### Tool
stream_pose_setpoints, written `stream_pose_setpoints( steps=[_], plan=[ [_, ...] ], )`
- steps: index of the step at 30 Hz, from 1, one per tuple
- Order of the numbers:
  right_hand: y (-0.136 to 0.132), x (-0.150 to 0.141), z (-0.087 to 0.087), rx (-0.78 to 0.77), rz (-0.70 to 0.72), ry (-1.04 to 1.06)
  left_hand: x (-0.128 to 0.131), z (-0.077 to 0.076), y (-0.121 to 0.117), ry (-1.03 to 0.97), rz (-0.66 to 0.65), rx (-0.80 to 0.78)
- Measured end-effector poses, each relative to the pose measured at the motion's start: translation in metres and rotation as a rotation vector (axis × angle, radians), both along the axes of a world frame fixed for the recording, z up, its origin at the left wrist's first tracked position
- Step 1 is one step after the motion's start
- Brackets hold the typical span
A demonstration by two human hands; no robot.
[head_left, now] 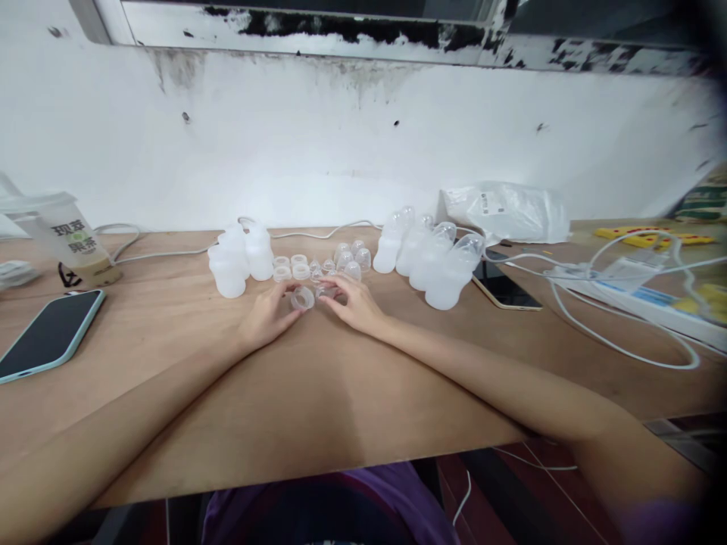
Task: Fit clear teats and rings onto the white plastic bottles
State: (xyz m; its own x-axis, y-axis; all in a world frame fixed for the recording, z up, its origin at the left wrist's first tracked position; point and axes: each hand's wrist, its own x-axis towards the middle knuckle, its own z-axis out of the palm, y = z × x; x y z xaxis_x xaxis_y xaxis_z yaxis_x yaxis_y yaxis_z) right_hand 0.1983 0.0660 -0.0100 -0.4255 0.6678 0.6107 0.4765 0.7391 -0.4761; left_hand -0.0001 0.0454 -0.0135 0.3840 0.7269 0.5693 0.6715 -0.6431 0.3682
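Note:
My left hand (268, 314) pinches a clear screw ring (303, 300) between thumb and fingers, just above the tabletop. Close beside it, my right hand (357, 306) is closed on a small clear piece (325, 292) that looks like a bottle teat, partly covered by the fingers. Behind my hands lie several loose screw rings (300, 261), small clear teats (328, 265) and domed clear caps (353, 269). Frosted baby bottles without tops (229, 272) stand back left. To the right stand several frosted bottles with clear domed tops (446, 280).
On the left are a drink cup (76, 242) and a phone (51, 333). A second phone (504, 284), a white plastic bag (505, 212) and a power strip (641, 303) with looping white cables lie right. The wooden table (318, 409) meets a white wall.

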Motion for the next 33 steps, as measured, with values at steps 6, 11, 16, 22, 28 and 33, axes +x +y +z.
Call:
stream_pose_setpoints(
  steps=[6,11,16,22,28,33],
  plan=[
    [-0.0019,0.0006,-0.0010,0.102,0.102,-0.092,0.0005,0.0002,-0.0025,0.083,-0.014,0.016],
    [-0.0016,0.0003,0.0003,0.194,0.208,-0.079,0.0012,0.0009,-0.0029,0.078,-0.027,0.063],
    [-0.0022,-0.0002,0.0011,0.226,0.296,-0.131,0.0012,0.0020,-0.0027,0.052,-0.047,0.110],
    [0.0001,-0.0008,0.0002,0.202,0.272,-0.060,0.0013,0.0003,-0.0027,0.056,-0.085,0.125],
    [-0.0022,-0.0056,0.0025,0.023,0.112,0.092,0.0032,0.0026,-0.0056,0.064,-0.149,0.117],
    [-0.0009,-0.0083,0.0011,-0.022,0.144,0.079,0.0029,0.0036,-0.0064,0.098,-0.232,0.164]
  ],
)
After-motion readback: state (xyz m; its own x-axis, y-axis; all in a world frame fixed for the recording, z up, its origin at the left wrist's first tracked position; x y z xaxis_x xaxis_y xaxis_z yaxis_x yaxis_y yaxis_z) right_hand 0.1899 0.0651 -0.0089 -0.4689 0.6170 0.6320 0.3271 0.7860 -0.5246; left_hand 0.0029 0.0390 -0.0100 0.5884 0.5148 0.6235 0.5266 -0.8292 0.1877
